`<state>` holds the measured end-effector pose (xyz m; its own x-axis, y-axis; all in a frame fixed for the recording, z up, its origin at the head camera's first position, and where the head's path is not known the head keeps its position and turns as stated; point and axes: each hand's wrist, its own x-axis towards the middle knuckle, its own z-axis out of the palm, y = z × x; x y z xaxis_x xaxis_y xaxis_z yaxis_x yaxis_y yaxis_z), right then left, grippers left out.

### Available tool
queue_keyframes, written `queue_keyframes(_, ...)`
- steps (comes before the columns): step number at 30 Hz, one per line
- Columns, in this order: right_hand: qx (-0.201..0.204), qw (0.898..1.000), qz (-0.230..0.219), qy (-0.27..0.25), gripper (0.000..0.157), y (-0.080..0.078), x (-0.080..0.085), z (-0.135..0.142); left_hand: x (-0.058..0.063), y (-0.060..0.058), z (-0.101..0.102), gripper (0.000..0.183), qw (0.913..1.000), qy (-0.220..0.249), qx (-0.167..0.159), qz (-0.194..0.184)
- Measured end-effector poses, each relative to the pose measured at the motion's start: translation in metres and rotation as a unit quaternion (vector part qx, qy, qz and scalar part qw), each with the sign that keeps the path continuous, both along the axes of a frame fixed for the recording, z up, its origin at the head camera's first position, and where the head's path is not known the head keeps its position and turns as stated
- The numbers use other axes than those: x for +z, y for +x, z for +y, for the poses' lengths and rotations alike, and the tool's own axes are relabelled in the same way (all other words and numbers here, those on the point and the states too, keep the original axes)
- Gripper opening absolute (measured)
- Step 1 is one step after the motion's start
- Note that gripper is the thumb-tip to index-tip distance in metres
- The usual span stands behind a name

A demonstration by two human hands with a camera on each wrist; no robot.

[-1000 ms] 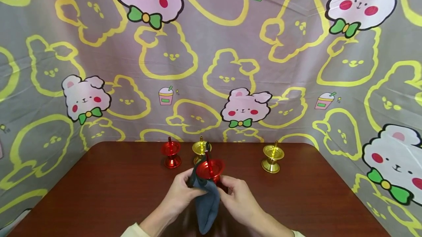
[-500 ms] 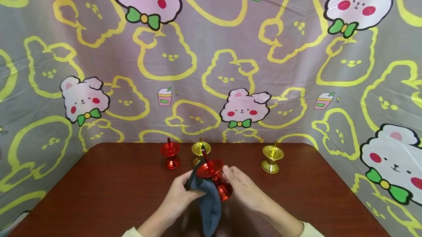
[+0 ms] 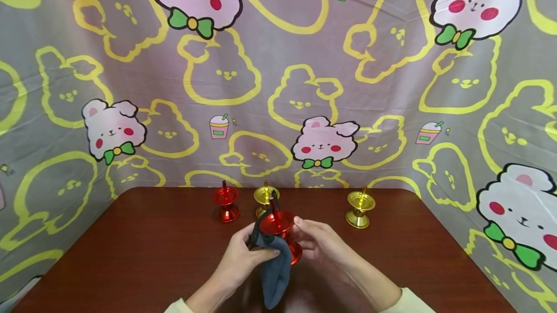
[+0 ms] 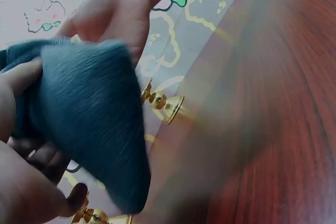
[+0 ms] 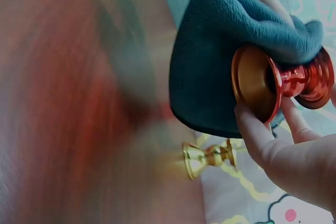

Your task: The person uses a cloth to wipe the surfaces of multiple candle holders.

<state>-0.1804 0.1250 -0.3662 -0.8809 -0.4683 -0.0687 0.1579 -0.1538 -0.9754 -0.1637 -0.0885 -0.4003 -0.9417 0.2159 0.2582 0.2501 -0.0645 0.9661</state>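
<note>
A red metallic candle holder (image 3: 278,224), with a wide dish and a thin spike on top, is held above the table in the head view. My left hand (image 3: 238,259) grips a blue-grey cloth (image 3: 277,274) against the holder's left side; its thumb lies over the cloth. From the other side my right hand (image 3: 326,241) holds the holder with its fingertips. The right wrist view shows the flared base (image 5: 257,85) with the right fingers (image 5: 254,129) at its rim and the cloth behind it. In the left wrist view the cloth (image 4: 94,114) hides the holder.
Along the back of the brown table (image 3: 143,255) stand another red candle holder (image 3: 226,204), a gold one (image 3: 263,196) partly covered by the held holder and cloth, and a second gold one (image 3: 359,209) further right. A patterned curtain (image 3: 278,52) hangs behind.
My right hand has shifted its grip along the red holder. The holder tilted, its base swinging right, then came more upright; its base now shows. The left hand keeps the cloth in place.
</note>
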Motion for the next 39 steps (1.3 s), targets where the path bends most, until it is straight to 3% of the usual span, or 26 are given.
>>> queue_keyframes(8,-0.001,1.0,-0.015,-0.006,0.043,0.003,-0.007,-0.01,-0.003,-0.003,0.008,0.045,0.9973,-0.013,0.072,0.013)
queue_keyframes(14,-0.017,1.0,0.01,0.006,0.047,0.003,-0.009,-0.013,0.001,-0.005,0.007,0.042,0.9964,-0.001,0.085,0.008)
queue_keyframes(18,0.029,0.996,0.082,0.01,0.045,0.004,-0.012,-0.01,0.002,-0.006,0.003,0.038,0.995,0.018,0.097,-0.02)
queue_keyframes(22,0.072,0.982,0.176,0.017,0.049,0.005,-0.021,-0.01,0.001,-0.006,0.0,0.036,0.9931,0.044,0.101,-0.041)
queue_keyframes(24,0.075,0.979,0.187,0.013,0.051,0.006,-0.025,-0.012,0.001,-0.006,-0.001,0.037,0.9927,0.059,0.097,-0.04)
queue_keyframes(27,0.072,0.986,0.152,-0.007,0.054,0.01,-0.031,-0.017,0.002,-0.004,-0.001,0.039,0.9923,0.073,0.094,-0.034)
queue_keyframes(31,0.063,0.996,0.026,-0.061,0.047,0.016,-0.035,-0.021,0.004,-0.002,-0.002,0.039,0.9908,0.086,0.102,-0.023)
queue_keyframes(35,0.082,0.989,-0.076,-0.098,0.033,0.018,-0.038,-0.017,0.006,0.0,-0.003,0.039,0.991,0.088,0.101,-0.006)
queue_keyframes(39,0.117,0.98,-0.106,-0.121,0.025,0.02,-0.036,-0.012,0.004,0.0,-0.004,0.038,0.9925,0.085,0.087,0.004)
